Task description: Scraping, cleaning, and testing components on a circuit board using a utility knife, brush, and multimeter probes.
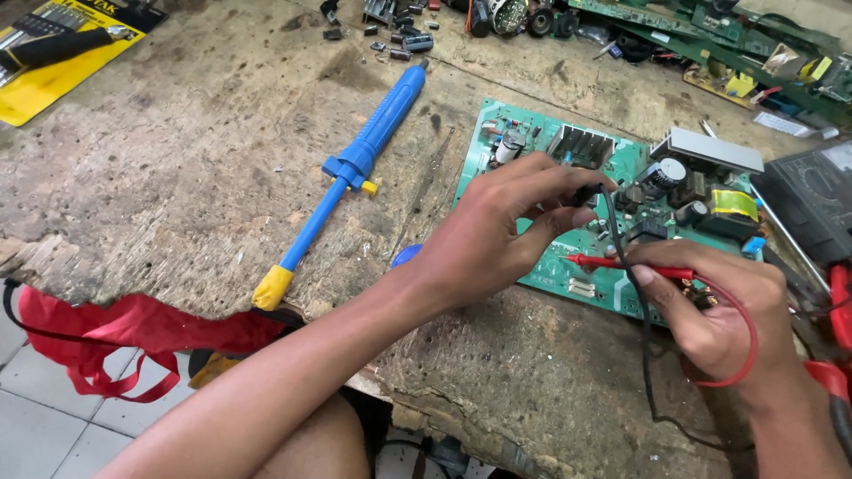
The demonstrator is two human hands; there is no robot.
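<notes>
A green circuit board (577, 270) with capacitors, a transformer and metal heat sinks lies on the worn workbench. My left hand (497, 231) pinches a black test probe (587, 192) and holds its tip down on the board's middle. My right hand (719, 310) grips a red test probe (621, 263), its tip pointing left onto the board's near part. A black lead and a red lead loop from the probes past my right wrist.
A blue and yellow desoldering pump (355, 168) lies left of the board. A yellow tool package (53, 53) sits far left. Loose boards and parts (710, 44) crowd the back edge. A dark meter (808, 204) stands right. Red cloth (133, 328) hangs off the front.
</notes>
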